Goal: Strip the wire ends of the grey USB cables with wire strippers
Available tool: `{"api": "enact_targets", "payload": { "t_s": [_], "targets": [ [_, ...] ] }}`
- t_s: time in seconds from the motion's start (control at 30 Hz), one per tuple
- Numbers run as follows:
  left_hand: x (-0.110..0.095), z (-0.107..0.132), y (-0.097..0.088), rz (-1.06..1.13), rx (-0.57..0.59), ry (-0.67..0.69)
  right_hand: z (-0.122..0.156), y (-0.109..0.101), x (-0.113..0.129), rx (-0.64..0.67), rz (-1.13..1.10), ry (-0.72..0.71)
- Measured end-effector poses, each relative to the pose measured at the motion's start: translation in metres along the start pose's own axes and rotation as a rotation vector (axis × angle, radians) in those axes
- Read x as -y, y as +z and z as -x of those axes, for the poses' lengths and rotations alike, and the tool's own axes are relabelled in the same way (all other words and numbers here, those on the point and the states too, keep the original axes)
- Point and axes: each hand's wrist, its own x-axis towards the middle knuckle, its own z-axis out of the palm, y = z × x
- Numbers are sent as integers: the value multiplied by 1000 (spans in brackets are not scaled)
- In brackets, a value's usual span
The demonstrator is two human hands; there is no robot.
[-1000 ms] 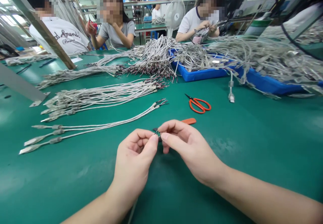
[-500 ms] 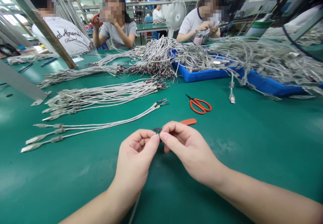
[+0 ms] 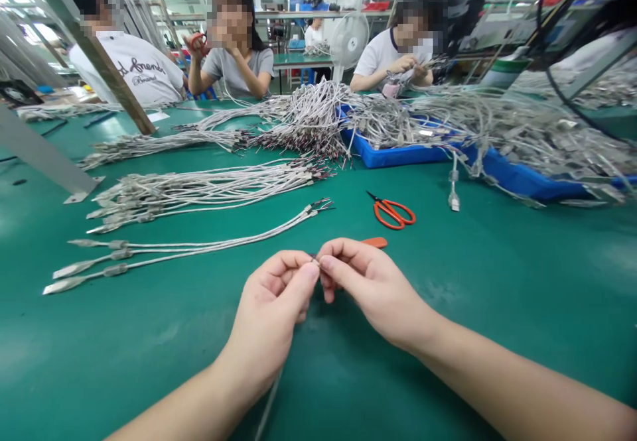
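My left hand is closed in a pinch on the end of a thin white cable, which hangs below the palm to the lower edge of the view. Fingertip to fingertip with it, my right hand pinches the cable's fine wire ends, mostly covered by the fingers. Behind the right hand lies an orange-handled tool, its other end hidden. Orange-handled scissors rest farther back. To the left, several white USB cables lie side by side with their stripped ends pointing right.
A larger bundle of cables and a heap lie beyond. Blue trays overflow with cables at the right, one connector hanging over the front. A slanted metal post stands left. Co-workers sit across the green table.
Both hands stay pinched together, with fingers slightly shifted; the dark wire tip between them is now more covered. Less of the orange-handled tool shows. The whole view has shifted slightly.
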Motion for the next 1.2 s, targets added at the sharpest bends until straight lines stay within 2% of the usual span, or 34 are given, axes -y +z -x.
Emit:
{"api": "enact_targets", "payload": {
  "t_s": [0.1,0.17,0.27,0.33,0.43,0.5,0.57,0.63,0.7,0.77,0.87,0.93,1.0,1.1,1.2],
  "targets": [
    [-3,1,0,16,219,-95,-1,-1,0,29,10,20],
    [-4,0,0,-6,245,-86,-4,-3,1,38,40,23],
    [-4,-5,-2,-34,140,-33,-10,-12,6,-11,190,-16],
    [-4,-9,-5,-32,42,-13,-14,-22,12,-22,458,-50],
    [-5,-16,-11,-34,-100,26,-15,-41,21,67,969,-102],
    [-6,-18,-15,-40,-156,51,-14,-55,25,148,1225,-88],
    [-7,-20,-18,-35,-176,67,-11,-66,24,235,1364,-11],
    [-7,-21,-19,-16,-184,80,-7,-74,21,292,1407,14],
    [-8,-22,-20,3,-192,92,-3,-78,17,305,1417,-56],
    [-8,-22,-20,10,-202,103,-1,-79,12,265,1412,-146],
    [-8,-22,-21,23,-218,118,-1,-75,8,101,1290,-199],
    [-9,-22,-22,31,-226,121,-4,-65,8,-10,1044,-163],
    [-11,-23,-22,33,-240,122,-8,-48,10,-55,736,-77],
    [-14,-23,-22,41,-271,136,-10,-19,8,24,455,60],
    [-16,-24,-22,61,-303,152,-9,-2,1,81,363,118]
  ]
}}
